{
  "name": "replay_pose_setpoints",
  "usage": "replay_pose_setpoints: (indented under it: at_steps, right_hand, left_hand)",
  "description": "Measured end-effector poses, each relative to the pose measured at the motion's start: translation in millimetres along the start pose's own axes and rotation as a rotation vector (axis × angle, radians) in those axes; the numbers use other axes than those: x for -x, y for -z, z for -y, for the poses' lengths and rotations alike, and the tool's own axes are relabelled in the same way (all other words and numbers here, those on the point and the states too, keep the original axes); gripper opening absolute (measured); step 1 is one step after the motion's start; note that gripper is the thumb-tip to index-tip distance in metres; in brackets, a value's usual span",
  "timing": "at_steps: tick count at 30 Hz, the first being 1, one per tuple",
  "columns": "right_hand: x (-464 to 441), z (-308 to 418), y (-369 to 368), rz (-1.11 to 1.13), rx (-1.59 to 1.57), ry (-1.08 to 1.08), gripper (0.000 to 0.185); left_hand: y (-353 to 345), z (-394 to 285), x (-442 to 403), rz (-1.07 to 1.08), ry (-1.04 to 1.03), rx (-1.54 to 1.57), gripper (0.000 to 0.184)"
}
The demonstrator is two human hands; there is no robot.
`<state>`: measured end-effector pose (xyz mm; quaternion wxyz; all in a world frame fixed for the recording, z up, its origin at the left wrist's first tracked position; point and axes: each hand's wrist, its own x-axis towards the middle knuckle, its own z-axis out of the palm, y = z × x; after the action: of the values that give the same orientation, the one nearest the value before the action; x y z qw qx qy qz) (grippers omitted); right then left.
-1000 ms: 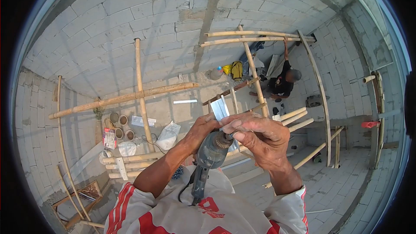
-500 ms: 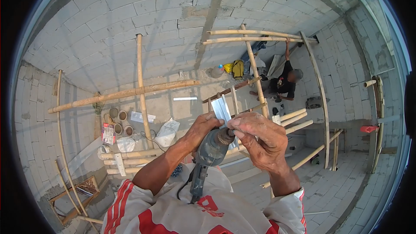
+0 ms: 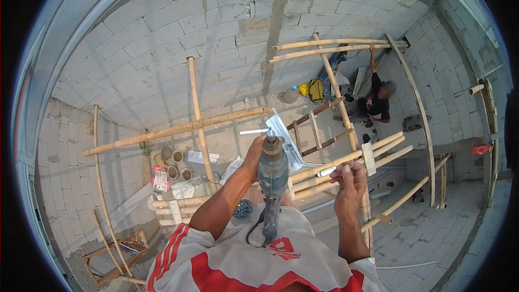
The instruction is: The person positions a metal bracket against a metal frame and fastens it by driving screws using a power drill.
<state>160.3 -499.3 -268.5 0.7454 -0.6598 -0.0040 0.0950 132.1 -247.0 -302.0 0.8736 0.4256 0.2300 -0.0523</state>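
Observation:
My left hand [image 3: 252, 158] is closed on a silvery metal channel [image 3: 291, 148], its fingers largely hidden behind the drill. A dark power drill [image 3: 272, 176] points away from me above the channel, its handle close to my shirt. A small metal bit or screw [image 3: 270, 132] shows at the chuck's tip. My right hand [image 3: 350, 183] is off to the right of the drill, over the bamboo poles, with fingers curled and the thumb against them. Whatever is pinched there is too small to make out.
Bamboo poles [image 3: 324, 173] form scaffolding below and around me. A wooden ladder [image 3: 315, 130] leans beyond the channel. On the floor stand several round pots [image 3: 173, 172] and a yellow bag [image 3: 315, 91]. Another person [image 3: 373, 103] sits at right, one arm raised to a pole.
My right hand has left the drill's tip and moved right. The drill has swung more upright in view, and a bit or screw now shows at its chuck. The view has shifted.

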Motion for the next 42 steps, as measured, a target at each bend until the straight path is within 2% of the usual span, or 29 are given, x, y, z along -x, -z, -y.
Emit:
replay_pose_setpoints:
  at_steps: [1, 3, 4, 6, 7, 9, 10, 13, 14, 15, 17, 19, 21, 26, 29, 31, 33, 35, 36, 38, 42]
  right_hand:
    - [12, -26, 10, -0.020, -0.034, -0.143, 0.029]
    - [41, -62, 9, 0.156, -0.295, -0.528, 0.048]
    - [51, -69, 0, 0.135, -0.311, -0.549, 0.048]
    - [63, -75, -22, 0.458, -0.579, -0.789, 0.081]
    - [67, -73, -31, 0.442, -0.595, -0.791, 0.081]
    - [65, -63, -47, 0.663, -0.757, -0.862, 0.108]
    - [62, -75, -50, 0.816, -0.876, -0.864, 0.097]
    - [64, -97, -56, 0.798, -1.029, -0.878, 0.099]
    - [65, -112, -57, 0.770, -1.199, -0.917, 0.097]
    - [63, -109, -62, 0.799, -1.181, -0.882, 0.097]
    - [55, -93, -74, 0.875, -1.340, -0.777, 0.090]
    - [43, -82, -81, 0.926, -1.355, -0.681, 0.087]
    - [31, -66, -82, 0.968, -1.387, -0.610, 0.084]
    - [25, -28, -80, 1.018, -1.438, -0.403, 0.082]
    - [22, -16, -70, 0.988, -1.469, -0.259, 0.082]
    - [17, -6, -57, 0.898, -1.440, -0.101, 0.081]
    - [9, 3, -42, 0.843, -1.407, -0.025, 0.077]
    - [1, 21, -30, 0.634, -1.265, 0.146, 0.073]
    - [-1, 28, -25, 0.632, -1.266, 0.149, 0.073]
    - [-8, 40, -16, 0.481, -1.199, 0.292, 0.071]
    - [-24, 64, -4, 0.309, -1.095, 0.438, 0.066]
  left_hand:
    - [5, 4, -5, -0.010, 0.002, -0.010, 0.014]
    - [19, 21, -17, 0.045, -0.011, 0.318, 0.014]
    - [23, 26, -19, 0.021, -0.077, 0.277, 0.018]
    - [11, 12, -11, 0.039, 0.038, 0.335, 0.020]
    - [3, 3, -8, 0.069, 0.106, 0.403, 0.022]
    - [-8, -1, -8, 0.132, 0.038, 0.361, 0.023]
    - [-11, 0, -9, 0.130, 0.021, 0.350, 0.023]
    - [-13, -4, -15, 0.173, -0.020, 0.375, 0.023]
    - [-13, -8, -16, 0.178, -0.005, 0.361, 0.021]
    - [-16, -14, -19, 0.192, 0.007, 0.341, 0.020]
    - [-38, -36, -13, 0.240, -0.046, 0.270, 0.020]
    - [-63, -60, -8, 0.173, -0.143, 0.237, 0.025]
    - [-81, -79, -12, 0.213, -0.175, 0.192, 0.023]
    - [-100, -103, -33, 0.237, -0.828, -0.302, 0.022]
    - [-111, -135, -37, 0.097, -0.993, -0.514, 0.020]
    - [-133, -170, -8, 0.366, -0.811, -0.163, 0.015]
    - [-166, -195, 21, 0.406, -0.931, -0.259, 0.014]
    - [-187, -220, 24, 0.369, -1.110, -0.385, 0.017]
    - [-200, -234, 29, 0.348, -1.166, -0.430, 0.016]
    - [-218, -268, 26, 0.298, -1.332, -0.669, 0.017]
    - [-274, -307, 15, 0.334, -1.400, -0.638, 0.030]
